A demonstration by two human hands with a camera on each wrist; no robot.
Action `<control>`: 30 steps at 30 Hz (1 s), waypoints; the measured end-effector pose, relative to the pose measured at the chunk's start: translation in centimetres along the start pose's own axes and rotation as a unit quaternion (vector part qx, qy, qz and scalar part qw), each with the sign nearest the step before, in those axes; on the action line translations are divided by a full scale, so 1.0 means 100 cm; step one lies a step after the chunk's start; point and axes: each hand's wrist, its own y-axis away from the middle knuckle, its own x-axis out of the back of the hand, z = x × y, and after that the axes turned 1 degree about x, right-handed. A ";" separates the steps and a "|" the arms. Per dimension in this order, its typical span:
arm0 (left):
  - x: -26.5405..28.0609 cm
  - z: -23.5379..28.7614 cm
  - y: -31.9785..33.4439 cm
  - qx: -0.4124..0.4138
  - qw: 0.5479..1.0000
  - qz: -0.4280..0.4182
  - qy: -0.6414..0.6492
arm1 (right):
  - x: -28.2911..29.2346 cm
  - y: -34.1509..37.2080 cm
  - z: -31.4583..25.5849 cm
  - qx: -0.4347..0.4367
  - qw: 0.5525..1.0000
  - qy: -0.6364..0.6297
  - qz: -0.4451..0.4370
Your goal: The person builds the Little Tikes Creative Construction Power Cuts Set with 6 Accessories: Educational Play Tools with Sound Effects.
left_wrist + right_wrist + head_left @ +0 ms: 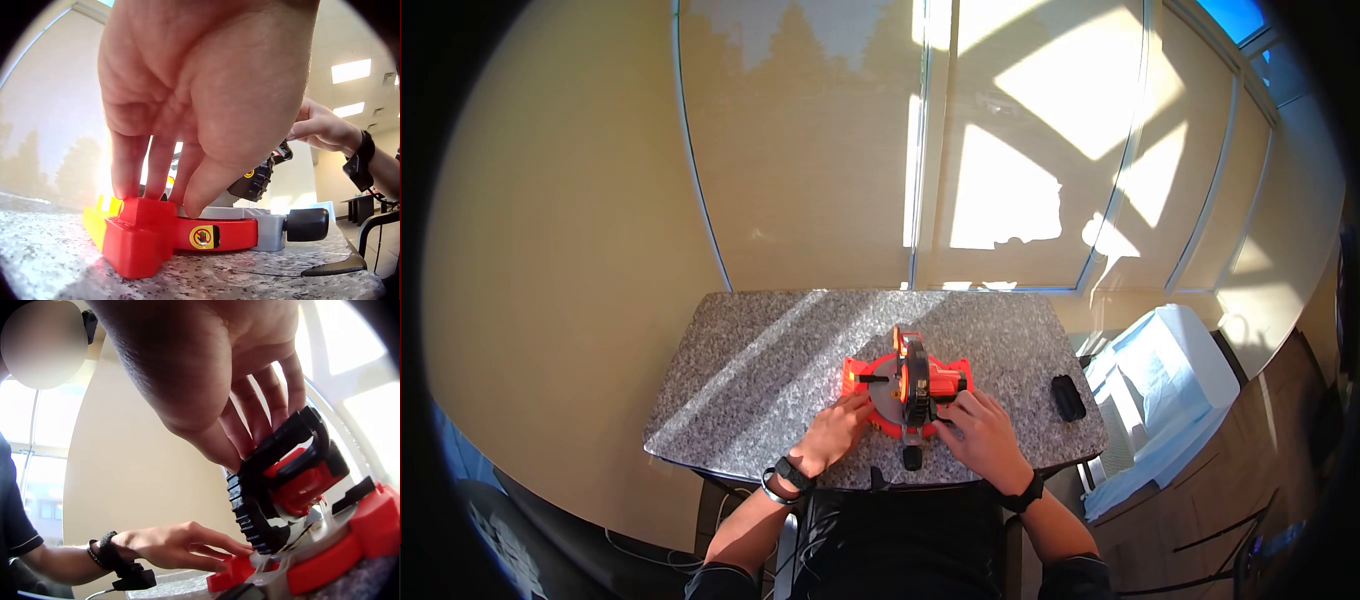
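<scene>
A toy miter saw with a red base (140,244) and a black-and-red saw head (916,385) stands on the speckled table. My left hand (832,435) rests on the left side of the base, its straight fingers pointing down onto the red plastic and the thumb by the front rim. From above, my right hand (985,435) holds the black handle (281,444) of the saw head, fingers on one side and thumb on the other. A black knob (307,225) sticks out from the front of the base. A yellow hand-warning sticker (204,237) marks the rim.
A small black case (1068,398) lies near the right edge of the granite table (740,400). Beyond that edge stands a chair with a light blue cover (1175,370). Shaded windows (800,150) rise behind the table. A flat black piece (337,265) lies at the front edge.
</scene>
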 end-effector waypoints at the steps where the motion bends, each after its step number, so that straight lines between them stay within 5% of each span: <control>1: 0.000 0.000 0.000 -0.001 1.000 0.000 0.000 | 0.000 0.001 0.000 -0.002 1.000 0.008 -0.005; 30: 0.002 0.002 0.000 -0.006 1.000 0.017 0.003 | 0.017 -0.013 -0.006 -0.006 0.996 0.047 0.079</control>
